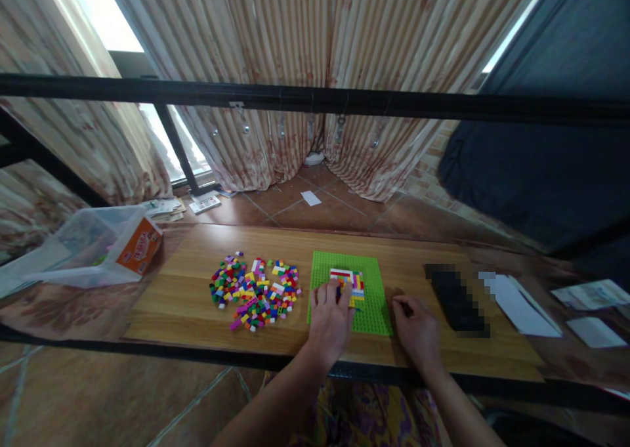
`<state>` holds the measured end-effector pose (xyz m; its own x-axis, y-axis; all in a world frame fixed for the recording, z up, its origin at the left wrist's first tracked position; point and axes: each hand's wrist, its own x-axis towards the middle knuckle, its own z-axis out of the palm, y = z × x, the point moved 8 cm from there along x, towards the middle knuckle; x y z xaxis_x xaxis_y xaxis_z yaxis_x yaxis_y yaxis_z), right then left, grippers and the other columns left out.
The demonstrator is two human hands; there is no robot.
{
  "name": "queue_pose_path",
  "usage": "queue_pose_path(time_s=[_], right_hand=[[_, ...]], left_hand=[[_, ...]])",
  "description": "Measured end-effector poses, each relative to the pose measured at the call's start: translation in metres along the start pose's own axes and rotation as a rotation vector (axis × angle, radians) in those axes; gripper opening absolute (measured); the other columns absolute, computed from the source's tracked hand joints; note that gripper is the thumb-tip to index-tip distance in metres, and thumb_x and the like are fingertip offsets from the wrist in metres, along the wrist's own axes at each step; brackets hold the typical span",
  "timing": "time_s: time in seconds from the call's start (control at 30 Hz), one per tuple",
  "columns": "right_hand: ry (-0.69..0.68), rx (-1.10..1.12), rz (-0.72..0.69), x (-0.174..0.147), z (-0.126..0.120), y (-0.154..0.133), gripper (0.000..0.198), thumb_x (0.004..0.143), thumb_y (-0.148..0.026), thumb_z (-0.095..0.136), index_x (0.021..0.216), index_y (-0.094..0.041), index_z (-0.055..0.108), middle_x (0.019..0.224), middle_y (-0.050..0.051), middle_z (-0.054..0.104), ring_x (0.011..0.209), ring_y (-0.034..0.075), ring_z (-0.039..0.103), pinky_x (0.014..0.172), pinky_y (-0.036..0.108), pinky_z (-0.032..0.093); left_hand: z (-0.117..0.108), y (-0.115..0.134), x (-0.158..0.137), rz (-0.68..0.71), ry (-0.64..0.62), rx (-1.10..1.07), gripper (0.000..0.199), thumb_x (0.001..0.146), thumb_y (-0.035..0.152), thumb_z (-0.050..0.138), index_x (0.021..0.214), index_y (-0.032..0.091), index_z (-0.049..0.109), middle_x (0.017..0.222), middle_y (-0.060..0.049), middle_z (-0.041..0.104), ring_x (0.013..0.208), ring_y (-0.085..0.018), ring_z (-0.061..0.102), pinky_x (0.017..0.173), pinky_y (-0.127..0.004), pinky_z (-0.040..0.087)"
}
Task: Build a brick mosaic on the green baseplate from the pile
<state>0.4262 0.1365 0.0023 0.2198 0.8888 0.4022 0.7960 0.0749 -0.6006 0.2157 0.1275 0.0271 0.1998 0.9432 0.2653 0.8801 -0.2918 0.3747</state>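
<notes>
Pressing down with spread fingers, your left hand (331,316) covers the near edge of the small brick build (348,283) on the green baseplate (367,309).
Your right hand (417,325) rests loosely curled on the wooden table (177,302) just right of the baseplate; whether it pinches anything, you cannot tell. Loose bricks (256,291) lie heaped to the left.

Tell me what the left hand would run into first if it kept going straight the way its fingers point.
The left hand lies on the green baseplate, fingers pointing away from the person. Straight ahead it would likely first meet the small brick build, already at its fingertips.
</notes>
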Motion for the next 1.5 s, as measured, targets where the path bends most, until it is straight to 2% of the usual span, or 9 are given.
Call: queue_pose_path(time_s=[0.17,0.27,0.33,0.57,0.7,0.87,1.13,1.27,1.5], right_hand=[[0.003,-0.022,-0.018,0.000,0.000,0.001,0.032,0.085,-0.042,0.046,0.080,-0.017,0.065,0.086,0.010,0.067,0.078,0.022,0.062,0.070,0.033,0.047],[0.008,-0.044,-0.024,0.000,0.000,0.003,0.033,0.084,-0.043,0.046,0.081,-0.017,0.065,0.087,0.011,0.068,0.077,0.023,0.062,0.069,0.033,0.047],[0.005,-0.048,-0.026,-0.001,0.001,0.005,0.033,0.084,-0.044,0.046,0.081,-0.017,0.065,0.087,0.010,0.068,0.077,0.023,0.062,0.069,0.033,0.046],[0.007,-0.056,-0.025,-0.002,0.002,0.008,0.034,0.084,-0.045,0.046,0.082,-0.017,0.066,0.088,0.011,0.068,0.075,0.022,0.061,0.069,0.034,0.045],[0.006,-0.053,-0.027,-0.001,0.001,0.006,0.036,0.084,-0.046,0.045,0.080,-0.017,0.065,0.088,0.011,0.067,0.077,0.023,0.061,0.070,0.034,0.045],[0.005,-0.049,-0.032,-0.001,0.001,0.005,0.033,0.084,-0.044,0.046,0.081,-0.017,0.065,0.088,0.010,0.066,0.076,0.022,0.061,0.069,0.034,0.046],[0.003,-0.032,-0.025,-0.001,0.002,0.005,0.030,0.085,-0.042,0.047,0.081,-0.018,0.064,0.088,0.010,0.067,0.077,0.021,0.061,0.069,0.032,0.046],[0.000,-0.031,-0.020,0.000,0.001,0.004,0.029,0.085,-0.041,0.047,0.080,-0.018,0.065,0.087,0.010,0.067,0.077,0.022,0.061,0.070,0.032,0.046],[0.020,-0.020,-0.027,0.000,0.000,0.001,0.028,0.086,-0.040,0.047,0.079,-0.019,0.065,0.086,0.009,0.067,0.078,0.021,0.061,0.071,0.033,0.046]], left_hand=[[-0.004,0.001,-0.004,-0.008,-0.015,-0.037,0.063,0.083,0.029,0.061,0.141,0.027,0.038,0.138,-0.013,0.045,0.121,-0.032,0.043,0.101,-0.055,0.034],[-0.012,-0.001,-0.014,-0.012,0.007,-0.088,0.070,0.082,0.028,0.060,0.145,0.026,0.031,0.139,-0.013,0.044,0.123,-0.030,0.043,0.103,-0.050,0.035],[-0.022,-0.009,-0.024,-0.015,0.042,-0.109,0.065,0.084,0.026,0.058,0.144,0.024,0.033,0.137,-0.012,0.046,0.121,-0.029,0.045,0.103,-0.048,0.037],[-0.071,-0.085,-0.058,-0.159,0.267,-0.028,0.034,0.087,0.015,0.048,0.120,0.016,0.056,0.119,-0.012,0.060,0.110,-0.026,0.052,0.096,-0.044,0.043],[-0.077,-0.104,-0.058,-0.149,0.237,0.015,0.027,0.083,0.015,0.054,0.109,0.017,0.063,0.116,-0.011,0.062,0.107,-0.026,0.055,0.093,-0.043,0.045],[-0.073,-0.104,-0.050,-0.176,0.181,0.079,0.015,0.083,0.016,0.056,0.093,0.020,0.067,0.112,-0.008,0.066,0.104,-0.027,0.057,0.089,-0.045,0.044],[-0.074,-0.106,-0.042,-0.156,0.218,0.049,0.012,0.086,0.016,0.053,0.088,0.020,0.064,0.105,-0.008,0.068,0.098,-0.026,0.060,0.085,-0.043,0.043],[-0.072,-0.102,-0.036,-0.184,0.205,-0.105,0.012,0.090,0.018,0.047,0.091,0.019,0.059,0.089,-0.006,0.067,0.085,-0.022,0.062,0.076,-0.036,0.046],[-0.062,-0.077,-0.021,-0.214,0.163,-0.467,0.012,0.091,0.019,0.046,0.092,0.020,0.059,0.086,-0.003,0.066,0.081,-0.017,0.063,0.074,-0.028,0.049]])
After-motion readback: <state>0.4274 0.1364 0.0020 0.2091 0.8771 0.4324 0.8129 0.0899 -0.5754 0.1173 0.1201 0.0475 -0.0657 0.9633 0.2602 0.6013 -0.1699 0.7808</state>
